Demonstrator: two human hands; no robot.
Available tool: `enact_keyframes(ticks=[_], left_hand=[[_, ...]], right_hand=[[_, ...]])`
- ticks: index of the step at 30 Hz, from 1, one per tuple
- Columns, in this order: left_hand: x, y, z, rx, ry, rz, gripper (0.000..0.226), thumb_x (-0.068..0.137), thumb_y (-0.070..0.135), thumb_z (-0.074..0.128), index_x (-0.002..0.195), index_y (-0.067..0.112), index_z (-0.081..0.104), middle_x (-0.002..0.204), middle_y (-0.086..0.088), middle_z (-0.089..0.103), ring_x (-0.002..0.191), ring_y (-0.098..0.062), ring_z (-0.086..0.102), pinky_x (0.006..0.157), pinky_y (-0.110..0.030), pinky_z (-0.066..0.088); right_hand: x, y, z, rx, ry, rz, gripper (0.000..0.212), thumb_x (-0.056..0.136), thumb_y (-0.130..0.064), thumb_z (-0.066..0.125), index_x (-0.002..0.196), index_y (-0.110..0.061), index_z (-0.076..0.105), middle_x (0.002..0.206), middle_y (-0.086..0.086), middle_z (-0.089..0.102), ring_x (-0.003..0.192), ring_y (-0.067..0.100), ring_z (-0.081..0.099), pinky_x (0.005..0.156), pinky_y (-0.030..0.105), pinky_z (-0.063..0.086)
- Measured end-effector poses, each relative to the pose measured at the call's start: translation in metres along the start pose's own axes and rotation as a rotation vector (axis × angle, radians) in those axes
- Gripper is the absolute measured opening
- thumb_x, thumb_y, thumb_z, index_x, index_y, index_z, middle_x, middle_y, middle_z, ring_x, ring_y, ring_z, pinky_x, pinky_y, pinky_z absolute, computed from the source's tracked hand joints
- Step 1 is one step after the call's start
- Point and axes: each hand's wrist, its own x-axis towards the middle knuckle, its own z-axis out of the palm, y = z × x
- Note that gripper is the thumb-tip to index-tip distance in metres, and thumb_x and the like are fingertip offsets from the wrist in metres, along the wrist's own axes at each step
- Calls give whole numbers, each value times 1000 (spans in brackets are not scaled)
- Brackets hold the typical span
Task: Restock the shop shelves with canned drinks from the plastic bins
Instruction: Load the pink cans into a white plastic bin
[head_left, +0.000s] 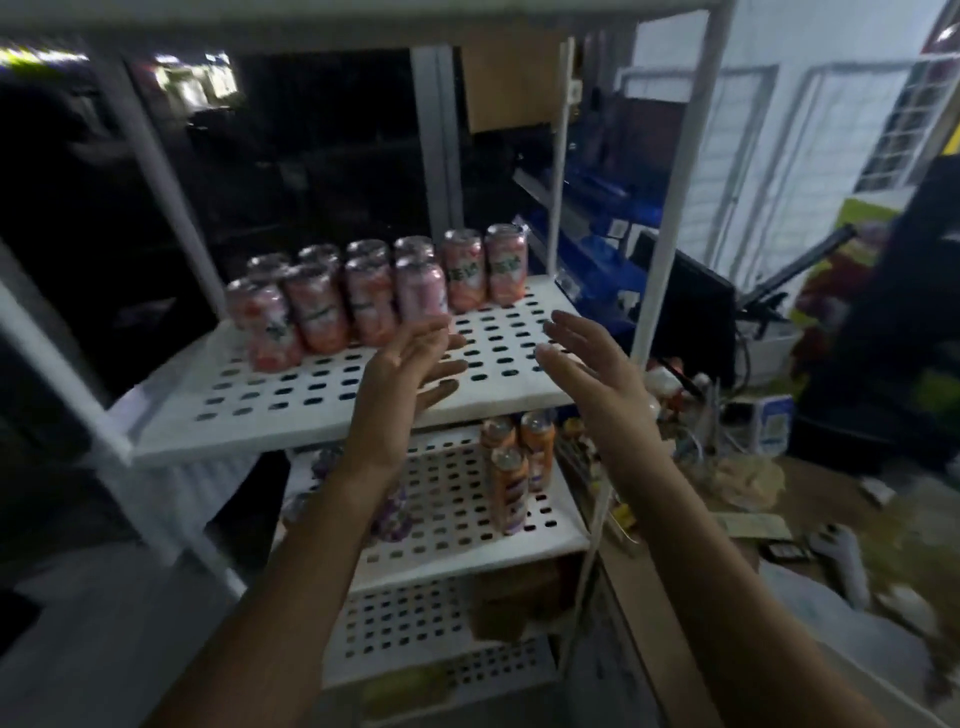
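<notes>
Pink cans (374, 296) on shelf (498, 374); L hand (410, 364) & R hand (592, 364) spread, empty.

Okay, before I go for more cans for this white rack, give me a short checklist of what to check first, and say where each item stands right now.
1. Hands free: the left hand and right hand are both open with straight fingers and hold nothing. Ok.
2. Room on the upper shelf: the front and right of it are bare. Ok.
3. Pink cans steady: they stand upright in rows at the back left. Ok.
4. Room on the lower shelf: the orange cans take up only its right side. Ok.
5. Plastic bin within reach: it is not in view. Cannot tell.
6. Labels facing front: too blurred to read. Cannot tell.
</notes>
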Motion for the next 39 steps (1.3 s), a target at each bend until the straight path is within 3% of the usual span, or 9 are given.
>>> enact_keyframes(ticks=[8, 11, 17, 22, 27, 31, 33, 37, 39], left_hand=[[18, 16, -76, 38, 144, 52, 26, 102, 30, 56, 125, 21, 64, 123, -3, 71, 112, -20, 69, 103, -48, 53], [28, 15, -96, 57, 151, 72, 23, 102, 29, 55, 122, 24, 64, 121, 1, 70, 108, -15, 70, 104, -44, 53], [64, 5, -103, 172, 106, 127, 29, 95, 45, 58, 122, 37, 63, 123, 16, 67, 116, 0, 61, 107, -35, 47], [91, -12, -94, 131, 18, 100, 35, 100, 37, 58, 134, 31, 57, 133, 16, 60, 120, 4, 56, 97, -21, 43], [109, -30, -90, 95, 11, 106, 34, 100, 30, 58, 134, 30, 55, 119, 23, 58, 102, 21, 56, 76, 1, 42], [115, -35, -90, 111, 30, 137, 34, 100, 29, 60, 133, 29, 56, 124, 17, 61, 106, 14, 59, 80, -5, 45], [113, -34, -89, 250, 97, 254, 38, 99, 29, 61, 136, 27, 53, 128, 16, 59, 110, 8, 59, 87, -13, 47], [130, -22, -88, 1032, 338, 664, 52, 95, 33, 59, 143, 19, 45, 142, -2, 53, 135, -21, 45, 113, -42, 38], [148, -11, -89, 1369, 316, 589, 62, 95, 43, 55, 148, 16, 40, 152, -8, 45, 147, -29, 32, 124, -51, 19]], right_hand=[[42, -12, 76, -35, -97, -65, 45, 94, -32, 69, 137, -28, 56, 130, -12, 64, 112, -4, 63, 85, 13, 53], [57, -8, 98, -73, -110, -71, 46, 93, -37, 70, 136, -31, 56, 134, -12, 63, 119, 4, 62, 98, 28, 52], [98, 9, 125, -143, 8, -36, 61, 88, -34, 75, 143, -29, 49, 143, -11, 53, 129, 10, 50, 105, 33, 46], [138, 28, 137, -191, 1, 31, 65, 85, -16, 78, 140, -24, 45, 110, -19, 60, 98, -5, 58, 88, 23, 50], [162, 52, 145, -273, -12, 23, 63, 80, -16, 82, 135, -28, 52, 115, -11, 68, 105, 6, 66, 91, 34, 56], [164, 55, 143, -378, 47, -11, 59, 77, -22, 85, 129, -24, 56, 107, -16, 67, 95, -4, 63, 80, 22, 53], [163, 54, 140, -409, 63, -17, 59, 77, -23, 85, 128, -25, 56, 102, -20, 65, 92, -9, 60, 74, 15, 46], [159, 50, 132, -425, 83, 4, 54, 76, -25, 85, 123, -27, 57, 97, -24, 63, 91, -12, 58, 72, 13, 44], [157, 51, 129, -422, 98, 25, 51, 76, -27, 85, 118, -30, 57, 98, -23, 63, 92, -9, 59, 77, 19, 49]])
